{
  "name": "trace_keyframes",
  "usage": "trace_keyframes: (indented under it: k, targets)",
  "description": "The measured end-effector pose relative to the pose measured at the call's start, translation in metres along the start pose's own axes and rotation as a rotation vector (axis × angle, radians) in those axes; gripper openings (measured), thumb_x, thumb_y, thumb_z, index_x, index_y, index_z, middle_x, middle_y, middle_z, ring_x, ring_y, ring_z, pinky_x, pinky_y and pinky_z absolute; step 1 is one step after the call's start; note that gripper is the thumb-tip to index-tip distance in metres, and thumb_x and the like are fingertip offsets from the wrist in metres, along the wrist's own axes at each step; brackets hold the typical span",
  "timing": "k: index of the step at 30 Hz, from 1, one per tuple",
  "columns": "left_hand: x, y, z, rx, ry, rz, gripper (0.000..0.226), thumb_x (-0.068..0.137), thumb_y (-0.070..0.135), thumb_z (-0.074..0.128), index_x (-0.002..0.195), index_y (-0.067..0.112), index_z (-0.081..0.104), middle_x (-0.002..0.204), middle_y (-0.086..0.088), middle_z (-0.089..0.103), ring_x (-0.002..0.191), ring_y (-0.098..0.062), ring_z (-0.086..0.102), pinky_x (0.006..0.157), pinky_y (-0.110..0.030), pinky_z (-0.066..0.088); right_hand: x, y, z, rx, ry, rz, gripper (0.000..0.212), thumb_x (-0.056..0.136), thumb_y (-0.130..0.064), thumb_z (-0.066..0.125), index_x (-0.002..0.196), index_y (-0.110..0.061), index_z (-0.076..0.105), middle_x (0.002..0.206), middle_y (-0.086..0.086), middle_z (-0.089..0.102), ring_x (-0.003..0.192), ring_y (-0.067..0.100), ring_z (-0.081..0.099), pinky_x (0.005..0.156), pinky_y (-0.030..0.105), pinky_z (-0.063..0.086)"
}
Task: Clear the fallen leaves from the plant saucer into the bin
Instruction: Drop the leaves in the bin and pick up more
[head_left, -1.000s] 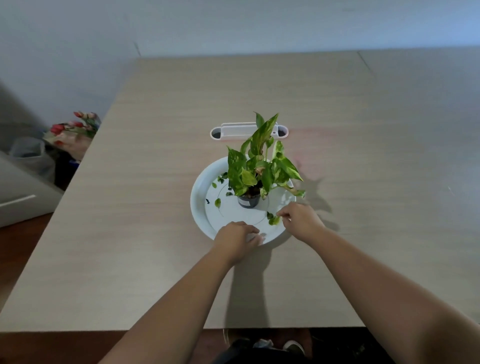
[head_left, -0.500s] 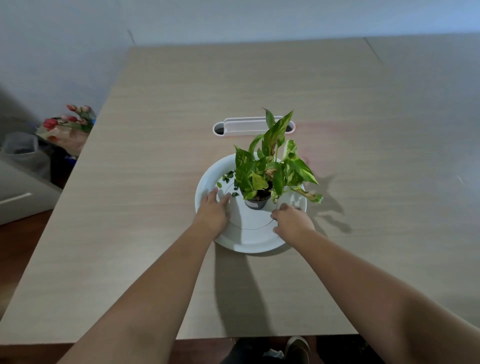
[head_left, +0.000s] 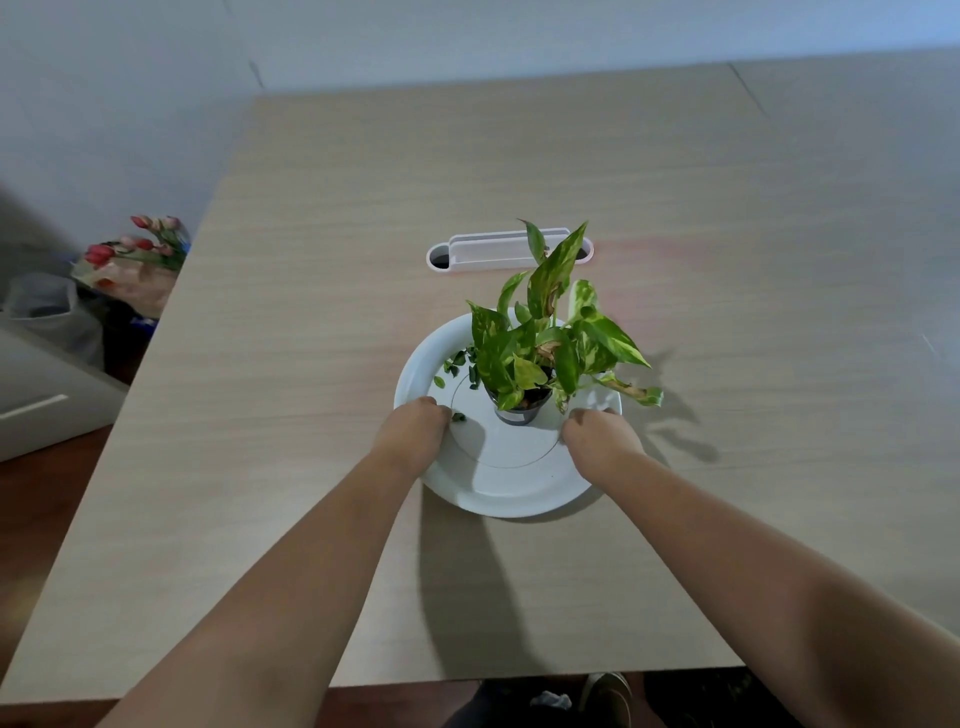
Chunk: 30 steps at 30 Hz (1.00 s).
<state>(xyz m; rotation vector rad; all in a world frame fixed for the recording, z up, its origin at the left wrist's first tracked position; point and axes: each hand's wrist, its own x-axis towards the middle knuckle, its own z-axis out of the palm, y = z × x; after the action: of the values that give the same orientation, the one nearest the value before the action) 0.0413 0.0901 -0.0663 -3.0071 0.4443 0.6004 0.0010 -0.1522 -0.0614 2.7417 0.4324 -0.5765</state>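
A white round saucer (head_left: 511, 486) lies on the wooden table with a small potted plant (head_left: 540, 353) standing in its middle. Several small dark fallen leaves (head_left: 460, 364) lie on the saucer's far left. My left hand (head_left: 413, 434) rests on the saucer's left side, its fingers curled, and one small leaf (head_left: 458, 417) shows at the fingertips. My right hand (head_left: 605, 436) is closed at the saucer's right rim, just right of the pot. Whatever it holds is hidden inside the fingers.
A white cable slot (head_left: 509, 253) is set in the table (head_left: 311, 312) behind the plant. On the floor to the left stand a grey lined bin (head_left: 44, 306) and a bouquet of red tulips (head_left: 132, 254). The table's near edge is below my forearms.
My right hand pinched a leaf cluster at the saucer's near right and closed; that cluster is gone. My left hand moved from the near rim to the left side and curled its fingers on a leaf.
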Motion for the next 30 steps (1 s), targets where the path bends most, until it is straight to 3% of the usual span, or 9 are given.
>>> trace_keyframes:
  k: [9, 15, 17, 20, 23, 27, 30]
  targets:
    - [-0.002, 0.005, -0.01, 0.064, -0.092, 0.023, 0.023, 0.088, 0.003, 0.048, 0.105, 0.004, 0.064, 0.116, -0.014, 0.06, 0.101, -0.035, 0.061, 0.085, -0.04, 0.054, 0.002, -0.002, 0.0, 0.009, 0.04, -0.031, 0.038, 0.083, 0.007, 0.044, 0.118, -0.007, 0.052, 0.111, 0.008, 0.063, 0.102, 0.028, 0.062, 0.097, 0.04, 0.037]
    - [-0.004, 0.006, -0.01, 0.101, -0.122, 0.022, 0.024, 0.085, 0.0, 0.051, 0.105, 0.003, 0.065, 0.115, -0.015, 0.06, 0.1, -0.035, 0.062, 0.084, -0.039, 0.055, -0.001, -0.001, 0.004, 0.125, -0.03, -0.103, 0.035, 0.084, 0.007, 0.043, 0.114, -0.005, 0.056, 0.114, 0.012, 0.06, 0.102, 0.031, 0.062, 0.082, 0.039, 0.047]
    - [-0.005, 0.007, -0.011, 0.092, -0.114, 0.023, 0.024, 0.085, 0.001, 0.05, 0.104, 0.004, 0.066, 0.113, -0.015, 0.061, 0.098, -0.034, 0.063, 0.08, -0.037, 0.053, -0.002, 0.006, 0.006, 0.271, -0.066, -0.097, 0.032, 0.085, 0.002, 0.043, 0.11, -0.008, 0.059, 0.115, 0.01, 0.059, 0.104, 0.027, 0.059, 0.08, 0.035, 0.049]
    - [-0.009, 0.009, -0.009, -0.041, -0.054, -0.015, 0.022, 0.082, 0.003, 0.05, 0.093, 0.008, 0.068, 0.104, -0.011, 0.065, 0.094, -0.032, 0.063, 0.071, -0.036, 0.051, -0.004, 0.02, 0.005, 0.809, -0.005, 0.065, 0.022, 0.084, -0.01, 0.043, 0.091, -0.009, 0.063, 0.098, 0.004, 0.065, 0.096, 0.022, 0.061, 0.084, 0.037, 0.053]
    - [-0.02, 0.017, -0.008, -0.288, 0.043, -0.099, 0.015, 0.078, 0.004, 0.055, 0.083, 0.011, 0.068, 0.089, -0.005, 0.066, 0.09, -0.026, 0.063, 0.065, -0.03, 0.045, -0.016, 0.037, 0.006, 1.358, 0.158, 0.401, 0.016, 0.081, -0.004, 0.057, 0.069, -0.013, 0.063, 0.072, -0.006, 0.066, 0.072, 0.0, 0.064, 0.072, 0.015, 0.052]
    - [-0.045, 0.054, -0.006, -0.773, 0.172, -0.251, 0.008, 0.075, 0.006, 0.066, 0.073, 0.013, 0.069, 0.081, -0.001, 0.071, 0.081, -0.019, 0.065, 0.07, -0.029, 0.051, -0.043, 0.051, 0.002, 1.586, 0.246, 0.465, 0.01, 0.069, -0.005, 0.072, 0.071, -0.015, 0.073, 0.071, 0.0, 0.069, 0.064, 0.012, 0.058, 0.068, 0.028, 0.047]
    - [-0.066, 0.097, -0.002, -0.995, 0.206, -0.273, 0.019, 0.073, 0.007, 0.071, 0.062, 0.022, 0.066, 0.072, 0.007, 0.069, 0.074, -0.012, 0.066, 0.07, -0.02, 0.049, -0.061, 0.051, 0.016, 1.885, 0.278, 0.487, 0.016, 0.07, 0.002, 0.076, 0.072, -0.012, 0.071, 0.072, 0.005, 0.065, 0.067, 0.015, 0.055, 0.066, 0.026, 0.043]
